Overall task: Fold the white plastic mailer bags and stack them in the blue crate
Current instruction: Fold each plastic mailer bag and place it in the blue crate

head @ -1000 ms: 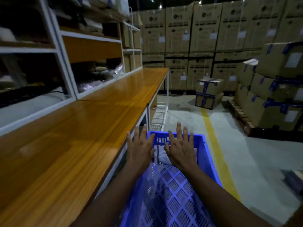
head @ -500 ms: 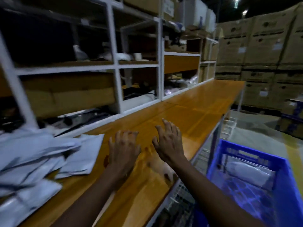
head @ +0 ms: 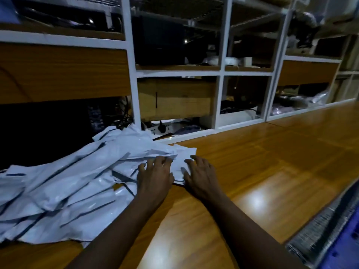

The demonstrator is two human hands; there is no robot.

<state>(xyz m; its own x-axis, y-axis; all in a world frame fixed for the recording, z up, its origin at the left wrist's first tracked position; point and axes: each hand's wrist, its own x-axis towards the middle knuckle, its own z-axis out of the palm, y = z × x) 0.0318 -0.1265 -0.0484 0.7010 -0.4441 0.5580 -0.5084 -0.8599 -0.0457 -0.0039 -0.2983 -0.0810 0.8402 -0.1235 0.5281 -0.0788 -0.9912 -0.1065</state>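
A loose pile of several white plastic mailer bags (head: 77, 181) lies on the left half of the wooden bench (head: 272, 171). My left hand (head: 155, 174) rests flat on the pile's right edge with its fingers spread. My right hand (head: 200, 173) lies beside it, fingers apart, fingertips on the rightmost bag (head: 183, 155) at the pile's right end. Neither hand grips a bag. Only a corner of the blue crate (head: 343, 247) shows at the bottom right, below the bench edge; its inside is out of view.
White-framed shelving (head: 218, 101) runs along the back of the bench, holding cardboard boxes, cables and a power strip (head: 161, 129). A wire rack (head: 320, 228) sits under the bench's right edge next to the crate.
My view has swung left from the crate to the pile. Both hands left the crate, crossed over the bench and now touch the right end of the bag pile.
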